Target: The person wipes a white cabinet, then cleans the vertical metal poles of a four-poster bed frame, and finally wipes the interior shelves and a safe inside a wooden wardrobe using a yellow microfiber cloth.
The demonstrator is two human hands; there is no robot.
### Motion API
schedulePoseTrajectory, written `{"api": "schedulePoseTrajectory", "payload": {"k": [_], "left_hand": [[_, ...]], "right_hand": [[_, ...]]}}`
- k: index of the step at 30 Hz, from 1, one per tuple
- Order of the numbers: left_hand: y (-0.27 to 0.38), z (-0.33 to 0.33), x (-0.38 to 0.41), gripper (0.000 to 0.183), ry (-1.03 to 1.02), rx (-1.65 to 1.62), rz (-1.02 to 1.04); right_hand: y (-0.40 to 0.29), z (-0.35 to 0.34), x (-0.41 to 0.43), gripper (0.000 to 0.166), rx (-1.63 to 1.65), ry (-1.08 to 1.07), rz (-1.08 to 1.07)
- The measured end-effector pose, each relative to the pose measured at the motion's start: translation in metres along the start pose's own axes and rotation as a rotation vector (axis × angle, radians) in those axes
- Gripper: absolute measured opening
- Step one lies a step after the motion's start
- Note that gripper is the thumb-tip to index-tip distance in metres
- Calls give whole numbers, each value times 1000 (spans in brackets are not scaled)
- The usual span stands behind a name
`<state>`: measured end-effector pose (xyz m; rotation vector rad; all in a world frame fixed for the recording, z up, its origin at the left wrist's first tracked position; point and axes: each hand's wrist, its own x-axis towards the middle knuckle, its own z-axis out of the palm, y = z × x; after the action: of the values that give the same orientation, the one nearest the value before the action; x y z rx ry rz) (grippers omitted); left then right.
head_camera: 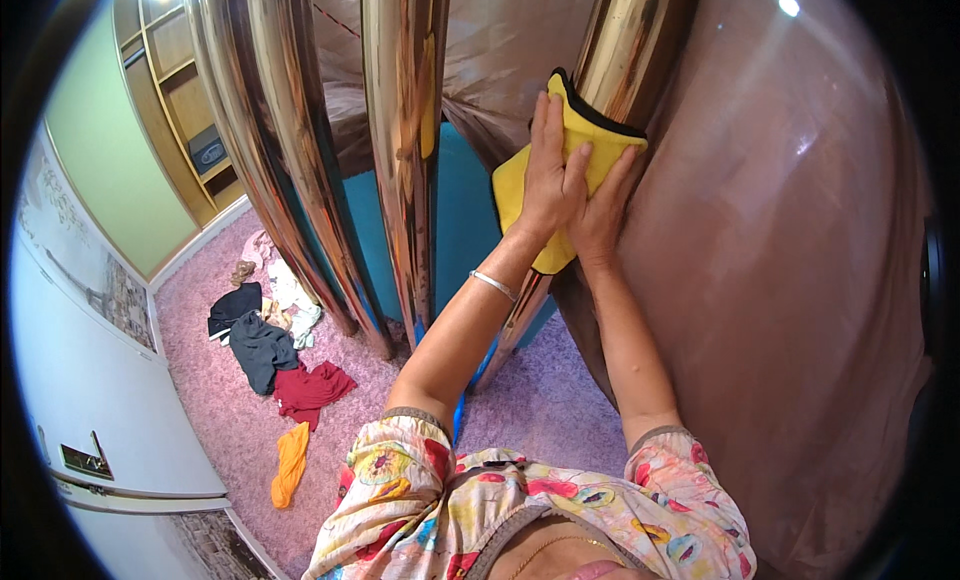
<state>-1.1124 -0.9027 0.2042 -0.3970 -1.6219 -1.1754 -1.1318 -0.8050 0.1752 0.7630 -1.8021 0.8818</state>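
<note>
A yellow cloth with black edging (517, 182) is wrapped against a thick, shiny metal pole (626, 43) that leans up to the right. My left hand (551, 171) lies over the cloth with its fingers pointing up along the pole. Just right of it and a little lower, my right hand (604, 208) curves around the cloth's right side. Both hands hold the cloth to the pole, their thumbs close together. The cloth's lower corner hangs below my wrists, and its side behind the pole is hidden.
More shiny metal poles (401, 175) rise to the left, with a blue-green panel (457, 212) behind them. Brown sheer fabric (780, 280) spreads along the right. Scattered clothes (262, 347) lie on the pink carpet (390, 422). Left are a white door (112, 400) and wooden shelves (184, 99).
</note>
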Motion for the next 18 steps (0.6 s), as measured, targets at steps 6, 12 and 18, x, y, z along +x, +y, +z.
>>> {"api": "schedulePoseTrajectory", "payload": {"k": [6,12,18], "left_hand": [[-26,-1,-50,78,-32,16,-27],[-47,-1,-135,85,-41,131,-159],[-29,2,-108,85,-49,123,-221]], "right_hand": [[22,15,-54,81,-159,-13,-107],[34,20,-119,92,-78,-144,-36],[27,10,-81,86,-54,-156,24]]}}
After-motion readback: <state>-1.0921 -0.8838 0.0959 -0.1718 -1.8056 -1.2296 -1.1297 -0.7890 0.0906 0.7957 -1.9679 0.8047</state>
